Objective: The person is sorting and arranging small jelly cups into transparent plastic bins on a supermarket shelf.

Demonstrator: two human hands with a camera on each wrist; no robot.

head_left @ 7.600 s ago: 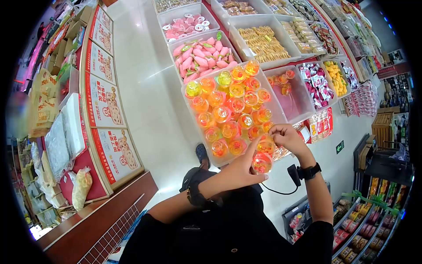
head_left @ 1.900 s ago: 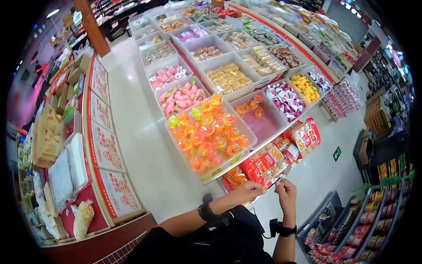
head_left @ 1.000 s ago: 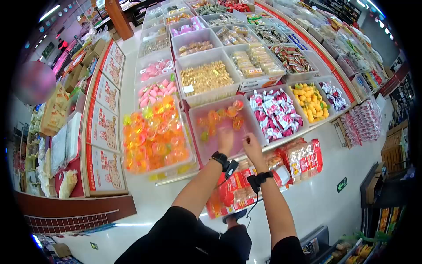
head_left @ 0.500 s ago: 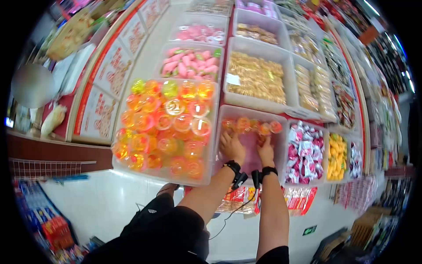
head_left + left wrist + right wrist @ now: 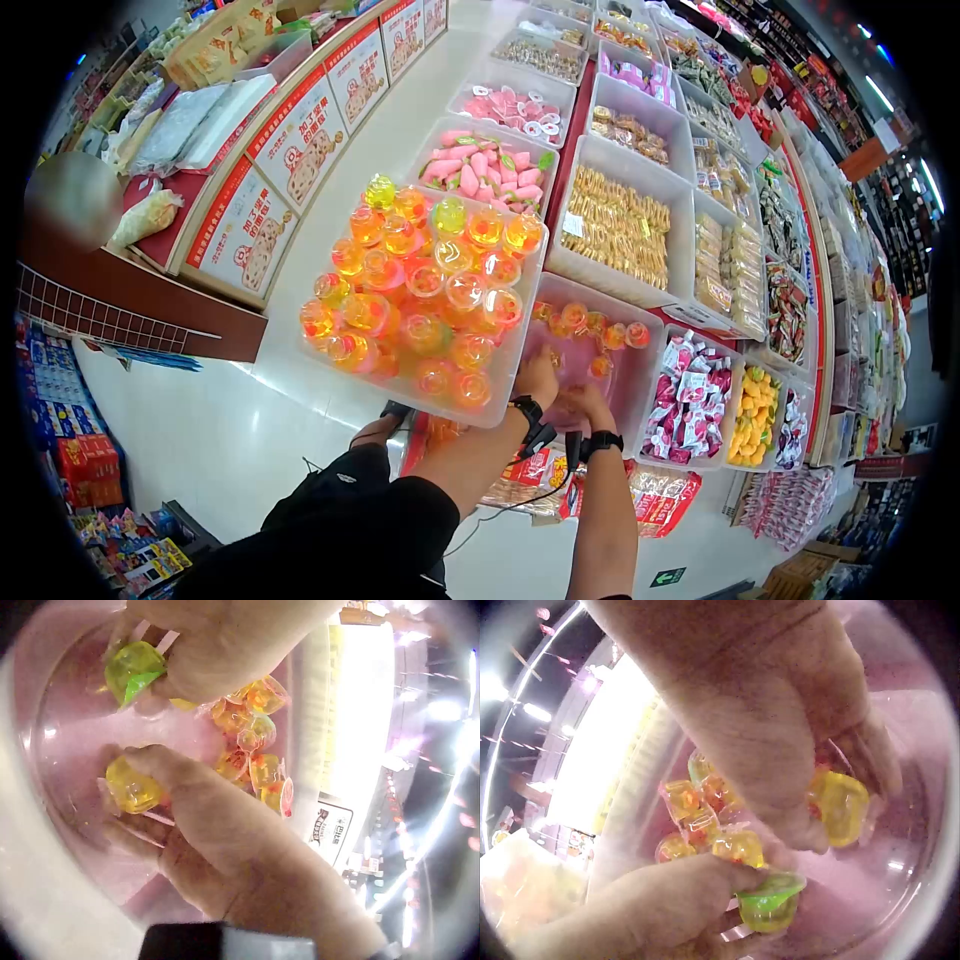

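Inside the translucent, pink-bottomed bin (image 5: 640, 385), my two hands are side by side. My left hand (image 5: 540, 380) holds a small yellow jelly cup with a green lid (image 5: 769, 902) between thumb and fingers; it is the lower hand in the right wrist view. A yellow jelly cup (image 5: 841, 810) is pinched by my right hand (image 5: 588, 402), its thumb on the near side of the cup. More orange and yellow jelly cups (image 5: 593, 322) lie along the bin's far wall, ahead of both hands. The head view hides the two held cups behind the hands.
A deep tray heaped with orange jelly cups (image 5: 425, 300) stands at the left. Behind are bins of gold-wrapped snacks (image 5: 620, 225) and pink sweets (image 5: 480, 170). Purple-and-white packets (image 5: 690, 400) fill the bin at right. Red bread packs (image 5: 665, 498) sit below the near edge.
Earlier, my hands handled orange jelly cups over the left tray, then came together in front of the display. They moved into the pink bin, reached its cups, and have drawn back slightly nearer me.
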